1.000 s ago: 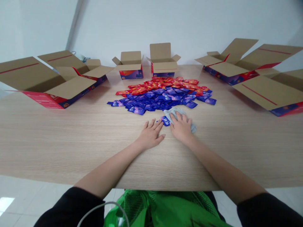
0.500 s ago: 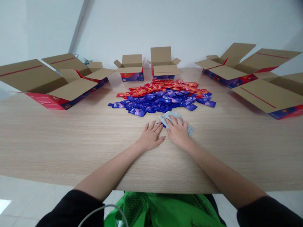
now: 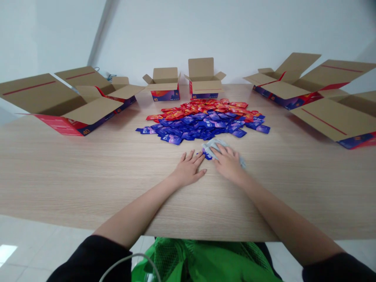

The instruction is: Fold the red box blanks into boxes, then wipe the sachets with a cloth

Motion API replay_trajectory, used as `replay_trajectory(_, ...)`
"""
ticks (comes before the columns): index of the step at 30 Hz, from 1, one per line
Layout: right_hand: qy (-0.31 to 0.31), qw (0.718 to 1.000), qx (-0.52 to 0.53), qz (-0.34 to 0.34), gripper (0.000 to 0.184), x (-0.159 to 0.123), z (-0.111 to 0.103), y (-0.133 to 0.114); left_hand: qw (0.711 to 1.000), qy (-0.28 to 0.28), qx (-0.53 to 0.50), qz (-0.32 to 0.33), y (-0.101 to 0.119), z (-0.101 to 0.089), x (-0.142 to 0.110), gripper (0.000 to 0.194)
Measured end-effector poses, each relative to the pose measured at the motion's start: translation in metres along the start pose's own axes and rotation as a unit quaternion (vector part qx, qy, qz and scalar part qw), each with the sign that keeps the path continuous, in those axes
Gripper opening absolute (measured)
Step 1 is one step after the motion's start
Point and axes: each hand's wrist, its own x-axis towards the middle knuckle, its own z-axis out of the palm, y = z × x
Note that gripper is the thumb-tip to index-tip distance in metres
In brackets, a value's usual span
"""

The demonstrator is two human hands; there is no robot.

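Note:
My left hand (image 3: 188, 169) lies flat on the wooden table (image 3: 88, 172), fingers stretched out, its fingertips touching a single blue sachet (image 3: 206, 155). My right hand (image 3: 229, 163) presses down on a pale grey cloth (image 3: 213, 145) that covers part of that sachet. Just beyond both hands spreads a pile of blue sachets (image 3: 202, 126), with red sachets (image 3: 202, 107) heaped behind them.
Two small open cartons (image 3: 163, 86) (image 3: 204, 80) stand at the back centre. Large open cartons lie at the left (image 3: 64, 102) and at the right (image 3: 308, 86). A green mesh bag (image 3: 202, 260) hangs below the table's near edge.
My right hand slid the cloth left over the lone blue sachet, then back to the right, so the sachet shows again. My left hand stayed flat in place.

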Motion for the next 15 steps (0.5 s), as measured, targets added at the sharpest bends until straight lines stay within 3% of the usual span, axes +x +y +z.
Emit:
replay_trajectory(2, 0.001, 0.997, -0.01, 0.081, 0.051, 0.005, -0.001, 0.01, 1.0, -0.001, -0.003, 0.003, -0.001, 0.001, 0.0, 0.068)
replay_trajectory(4, -0.004, 0.993, -0.014, 0.121, 0.052, 0.008, -0.001, 0.018, 1.0, 0.0, -0.004, 0.003, -0.001, 0.002, -0.001, 0.068)
replay_trajectory(15, -0.036, 0.995, 0.013, 0.088, 0.051, 0.001, -0.005, 0.021, 1.0, 0.014, -0.017, 0.008, -0.003, 0.0, -0.002, 0.071)
